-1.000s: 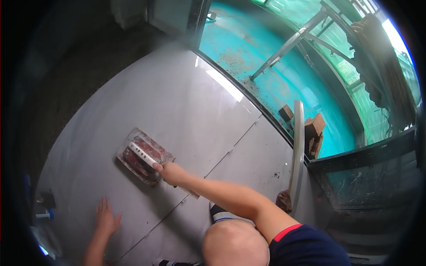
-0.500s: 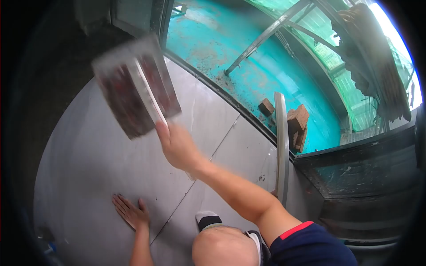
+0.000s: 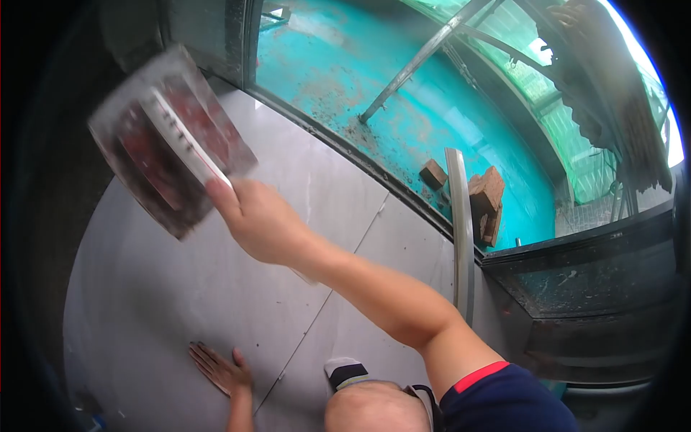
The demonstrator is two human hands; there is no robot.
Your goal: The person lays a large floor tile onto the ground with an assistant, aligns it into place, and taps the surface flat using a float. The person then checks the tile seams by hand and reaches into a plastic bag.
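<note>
A rectangular hand float (image 3: 160,155) with a reddish, dirt-smeared plate and a white handle hangs in the air at the upper left. My right hand (image 3: 260,222) is closed round the near end of its handle. Below it lie large grey floor tiles (image 3: 237,288) with thin joints between them. My left hand (image 3: 222,371) rests flat on a tile at the bottom, fingers stretched out. My knee (image 3: 374,409) and a sock-covered foot (image 3: 345,371) are beside the joint on the right.
A dark door or window track (image 3: 345,155) borders the tiles. Beyond it, a turquoise floor (image 3: 324,65) carries brown bricks (image 3: 486,198) and a metal pole (image 3: 417,61). A long metal straightedge (image 3: 461,230) leans near the track's right end. Dark-framed glass (image 3: 576,270) stands at right.
My right hand has carried the hand float farther left, over the tiles' far left edge. My left hand still lies flat on the tile; the view has shifted slightly.
</note>
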